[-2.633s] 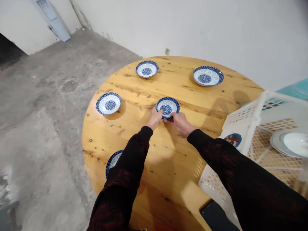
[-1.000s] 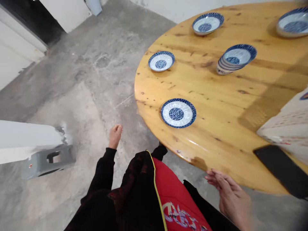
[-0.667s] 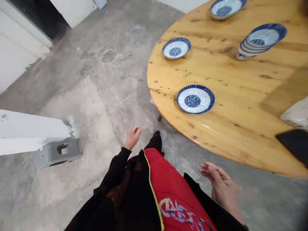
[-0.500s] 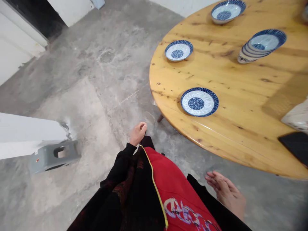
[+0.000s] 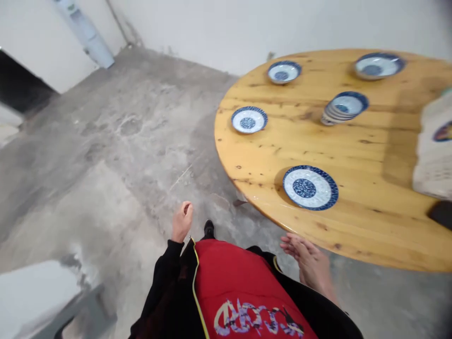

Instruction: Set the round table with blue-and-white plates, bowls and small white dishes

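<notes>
My left hand (image 5: 182, 220) hangs over the floor, left of my red shirt. Its fingers are curled in, and nothing shows in them. At the near edge of the wooden table (image 5: 268, 150), my right hand (image 5: 308, 260) is open with its fingers stretched out, holding nothing. The blue-and-white plate (image 5: 310, 187) nearest to it lies flat on the table. Further off are a second blue-and-white dish (image 5: 249, 119), a third dish (image 5: 284, 72) and a larger dish (image 5: 379, 65). A tilted stack of bowls (image 5: 344, 108) sits among them.
On the table's right side lies a white package (image 5: 434, 146), with a dark object (image 5: 441, 214) below it. A grey stool (image 5: 84, 313) stands at the lower left beside a white wall end. A pale upright appliance (image 5: 86, 33) is by the back wall.
My view has tilted up and shifted, so more of the table and back wall shows. My right hand now appears closer to the table edge. The dishes keep their places on the table.
</notes>
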The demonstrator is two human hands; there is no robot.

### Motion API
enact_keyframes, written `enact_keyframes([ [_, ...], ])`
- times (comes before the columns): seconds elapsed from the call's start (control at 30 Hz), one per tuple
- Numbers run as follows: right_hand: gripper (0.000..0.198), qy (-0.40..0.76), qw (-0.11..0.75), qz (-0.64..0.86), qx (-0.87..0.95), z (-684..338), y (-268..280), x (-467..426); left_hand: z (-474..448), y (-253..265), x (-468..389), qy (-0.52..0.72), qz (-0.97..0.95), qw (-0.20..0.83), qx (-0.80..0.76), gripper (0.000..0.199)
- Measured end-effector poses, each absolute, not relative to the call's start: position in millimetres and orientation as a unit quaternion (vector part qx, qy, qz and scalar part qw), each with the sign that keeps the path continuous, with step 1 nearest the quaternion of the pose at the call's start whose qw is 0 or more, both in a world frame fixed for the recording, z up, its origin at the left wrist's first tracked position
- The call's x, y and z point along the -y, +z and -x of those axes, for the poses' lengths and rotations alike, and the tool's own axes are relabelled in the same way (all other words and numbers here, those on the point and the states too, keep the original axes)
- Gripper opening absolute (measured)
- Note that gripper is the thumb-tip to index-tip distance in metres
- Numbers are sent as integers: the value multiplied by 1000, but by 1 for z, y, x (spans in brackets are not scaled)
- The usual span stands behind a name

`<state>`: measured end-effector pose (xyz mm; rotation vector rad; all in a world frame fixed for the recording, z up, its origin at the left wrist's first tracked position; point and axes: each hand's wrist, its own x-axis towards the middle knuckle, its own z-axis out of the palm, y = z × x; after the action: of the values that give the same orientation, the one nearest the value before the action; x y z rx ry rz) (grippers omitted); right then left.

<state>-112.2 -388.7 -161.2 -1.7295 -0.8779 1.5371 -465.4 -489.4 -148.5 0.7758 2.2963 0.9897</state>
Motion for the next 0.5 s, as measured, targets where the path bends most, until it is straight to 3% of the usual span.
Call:
enact_keyframes([
  [0.27,56,538,360,683,338,171,-131,368,523,-135,373,370,-452,303,-753,24],
  [0.5,49,451,433,684,376,160,-103,273,507,-110,230,378,-572,331,-649,23],
])
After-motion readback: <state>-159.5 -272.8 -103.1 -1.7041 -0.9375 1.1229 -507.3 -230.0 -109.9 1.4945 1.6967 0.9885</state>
